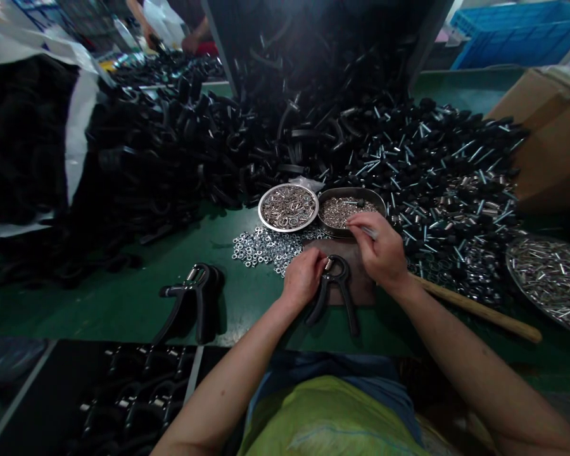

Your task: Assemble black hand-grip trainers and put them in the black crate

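Observation:
My left hand (304, 277) is closed at the upper left of a black hand grip exerciser (346, 297), its fingertips by the coil spring (330, 263). The exerciser's two handles point toward me, spread apart on a brown mat (365, 292). My right hand (382, 250) is pinched at the front rim of a dark oval tin (384, 201) of small metal parts. A pale sliver shows between its fingers, too small to name. Beside that tin sits a round metal dish (261, 212) of pins. Loose nuts (261, 246) lie in front of the dish.
Another grip exerciser (197, 297) stands to the left. Black handles (171, 145) and knobs with bolts (422, 152) heap up behind. At right are a wooden stick (484, 310), a pan of pins (551, 278) and a cardboard box (546, 133). Another person's hands are at the far left.

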Tool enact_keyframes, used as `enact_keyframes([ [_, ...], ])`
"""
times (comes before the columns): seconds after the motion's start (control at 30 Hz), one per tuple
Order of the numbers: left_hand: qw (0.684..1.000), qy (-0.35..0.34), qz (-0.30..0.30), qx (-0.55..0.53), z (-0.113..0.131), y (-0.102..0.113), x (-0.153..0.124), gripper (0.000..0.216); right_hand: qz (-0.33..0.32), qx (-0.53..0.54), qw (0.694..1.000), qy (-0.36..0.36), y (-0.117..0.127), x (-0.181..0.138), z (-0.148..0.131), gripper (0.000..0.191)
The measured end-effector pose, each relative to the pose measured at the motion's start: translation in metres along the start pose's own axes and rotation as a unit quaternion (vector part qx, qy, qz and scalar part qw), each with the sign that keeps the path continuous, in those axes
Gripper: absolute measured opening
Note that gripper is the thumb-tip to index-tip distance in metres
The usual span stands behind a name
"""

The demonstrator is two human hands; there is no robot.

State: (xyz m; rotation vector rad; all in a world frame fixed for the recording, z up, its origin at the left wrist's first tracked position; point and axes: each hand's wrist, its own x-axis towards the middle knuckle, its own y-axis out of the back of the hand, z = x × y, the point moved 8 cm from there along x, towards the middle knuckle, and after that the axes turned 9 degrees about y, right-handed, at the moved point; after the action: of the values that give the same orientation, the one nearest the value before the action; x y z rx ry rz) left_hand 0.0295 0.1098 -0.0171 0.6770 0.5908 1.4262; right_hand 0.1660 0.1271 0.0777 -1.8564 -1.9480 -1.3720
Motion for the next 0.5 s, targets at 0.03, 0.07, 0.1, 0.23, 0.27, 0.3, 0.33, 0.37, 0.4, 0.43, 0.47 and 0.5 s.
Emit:
enact_keyframes([
  [0.03, 1.0, 0.002, -0.004, -0.027, 0.001, 0.002, 0.0, 0.01, -0.06, -0.1, 0.993, 0.013, -0.006, 0.009, 0.013, 0.013],
  [0.07, 0.998, 0.005, -0.007, -0.057, 0.001, 0.005, -0.001, 0.01, -0.127, -0.193, 0.973, 0.01, -0.013, 0.017, 0.03, 0.017],
  [0.1, 0.996, 0.007, -0.01, -0.09, 0.002, 0.008, -0.001, 0.01, -0.189, -0.269, 0.945, -0.002, -0.019, 0.022, 0.048, 0.021],
  [0.23, 0.98, 0.016, -0.05, -0.191, 0.005, 0.013, -0.007, 0.007, -0.308, -0.379, 0.871, -0.057, -0.031, 0.036, 0.093, 0.03],
  [0.27, 0.977, 0.019, -0.066, -0.201, 0.005, 0.012, -0.008, 0.006, -0.313, -0.377, 0.869, -0.06, -0.034, 0.039, 0.096, 0.03],
  [0.3, 0.975, 0.023, -0.079, -0.205, 0.005, 0.011, -0.01, 0.005, -0.319, -0.371, 0.87, -0.062, -0.037, 0.042, 0.097, 0.029],
  [0.33, 0.974, 0.028, -0.09, -0.206, 0.005, 0.01, -0.011, 0.005, -0.331, -0.365, 0.868, -0.065, -0.041, 0.043, 0.099, 0.027],
  [0.37, 0.974, 0.031, -0.097, -0.204, 0.005, 0.008, -0.011, 0.004, -0.346, -0.358, 0.865, -0.069, -0.045, 0.043, 0.101, 0.024],
  [0.4, 0.974, 0.033, -0.102, -0.201, 0.004, 0.007, -0.011, 0.004, -0.36, -0.35, 0.862, -0.075, -0.049, 0.043, 0.103, 0.02],
  [0.43, 0.974, 0.035, -0.106, -0.199, 0.004, 0.006, -0.011, 0.004, -0.371, -0.343, 0.859, -0.083, -0.052, 0.042, 0.105, 0.016],
  [0.47, 0.974, 0.037, -0.108, -0.196, 0.003, 0.004, -0.011, 0.004, -0.378, -0.338, 0.857, -0.09, -0.054, 0.042, 0.107, 0.014],
  [0.5, 0.975, 0.039, -0.109, -0.192, 0.003, 0.004, -0.011, 0.004, -0.379, -0.334, 0.858, -0.096, -0.056, 0.041, 0.109, 0.012],
])
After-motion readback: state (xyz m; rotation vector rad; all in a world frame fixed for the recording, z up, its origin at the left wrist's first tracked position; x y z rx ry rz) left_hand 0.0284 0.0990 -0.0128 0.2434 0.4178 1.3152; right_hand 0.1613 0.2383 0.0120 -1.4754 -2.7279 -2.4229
